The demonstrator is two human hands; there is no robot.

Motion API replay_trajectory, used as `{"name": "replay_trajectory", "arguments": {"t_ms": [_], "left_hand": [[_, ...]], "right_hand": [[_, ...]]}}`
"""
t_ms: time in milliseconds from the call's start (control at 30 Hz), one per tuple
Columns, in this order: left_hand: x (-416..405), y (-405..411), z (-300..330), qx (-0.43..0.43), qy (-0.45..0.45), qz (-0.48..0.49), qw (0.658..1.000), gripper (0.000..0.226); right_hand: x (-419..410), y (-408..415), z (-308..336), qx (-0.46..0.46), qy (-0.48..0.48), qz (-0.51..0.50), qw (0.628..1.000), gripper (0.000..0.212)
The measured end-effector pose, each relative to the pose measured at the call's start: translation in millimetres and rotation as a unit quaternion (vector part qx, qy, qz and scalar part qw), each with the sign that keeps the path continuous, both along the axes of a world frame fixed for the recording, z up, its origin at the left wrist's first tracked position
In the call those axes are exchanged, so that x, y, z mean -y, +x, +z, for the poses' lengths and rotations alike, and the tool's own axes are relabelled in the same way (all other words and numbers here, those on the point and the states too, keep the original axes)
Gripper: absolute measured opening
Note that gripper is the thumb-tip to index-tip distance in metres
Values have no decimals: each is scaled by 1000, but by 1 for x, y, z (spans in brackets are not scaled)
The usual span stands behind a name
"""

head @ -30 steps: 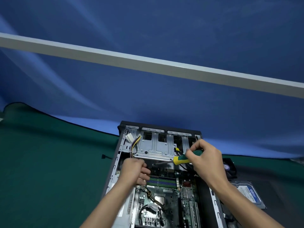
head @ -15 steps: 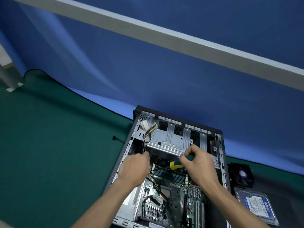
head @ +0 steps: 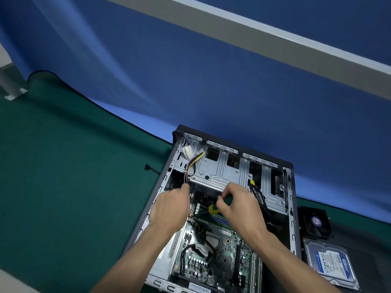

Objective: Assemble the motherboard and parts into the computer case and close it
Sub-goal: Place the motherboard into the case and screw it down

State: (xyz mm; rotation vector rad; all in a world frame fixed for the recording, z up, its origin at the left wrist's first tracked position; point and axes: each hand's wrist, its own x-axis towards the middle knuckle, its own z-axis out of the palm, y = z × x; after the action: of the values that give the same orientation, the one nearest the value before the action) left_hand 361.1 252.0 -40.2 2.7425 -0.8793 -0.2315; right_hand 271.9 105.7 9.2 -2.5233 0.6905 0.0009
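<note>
Head view. Open computer case (head: 289,208) lying on green bench mat (head: 63,187), far edge just short of blue backdrop (head: 211,81). Wide bare mat to left of case; only a small black connector (head: 147,167) there. Tight on right: black fan (head: 315,222) and hard drive (head: 331,264) just beside case wall. Inside case: motherboard (head: 213,250) seated flat on floor, metal drive cage (head: 222,170) at far end, yellow-and-black cable bundle (head: 193,163) draped over cage's left corner. Left hand (head: 171,208) deep at case's left inner edge, fingers curled and hidden; grip state unclear, cannot tell. Right hand (head: 239,206) clamped around green-and-yellow screwdriver (head: 215,208), handle over RAM slots (head: 218,217), tip hidden.
</note>
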Motion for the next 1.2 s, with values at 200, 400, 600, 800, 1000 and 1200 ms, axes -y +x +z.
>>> {"name": "replay_trajectory", "arguments": {"t_ms": [200, 400, 600, 800, 1000, 1200], "left_hand": [[0, 0, 2, 5, 4, -3, 1000, 20], [0, -1, 1, 1, -10, -5, 1000, 20], [0, 0, 0, 14, -10, -9, 1000, 20], [1, 0, -3, 15, -24, -2, 1000, 23], [0, -1, -1, 20, -14, 4, 1000, 20], [0, -1, 1, 12, -20, 9, 1000, 19]], "right_hand": [[-7, 1, 1, 3, -26, 46, 999, 19], [-12, 1, 1, 5, -45, 79, 996, 16], [-17, 2, -1, 1, -83, 118, 990, 14], [-21, 8, -2, -5, -111, 140, 984, 12], [-22, 24, 4, -13, -96, 139, 986, 15], [-23, 38, 8, -39, -100, 139, 984, 14]]}}
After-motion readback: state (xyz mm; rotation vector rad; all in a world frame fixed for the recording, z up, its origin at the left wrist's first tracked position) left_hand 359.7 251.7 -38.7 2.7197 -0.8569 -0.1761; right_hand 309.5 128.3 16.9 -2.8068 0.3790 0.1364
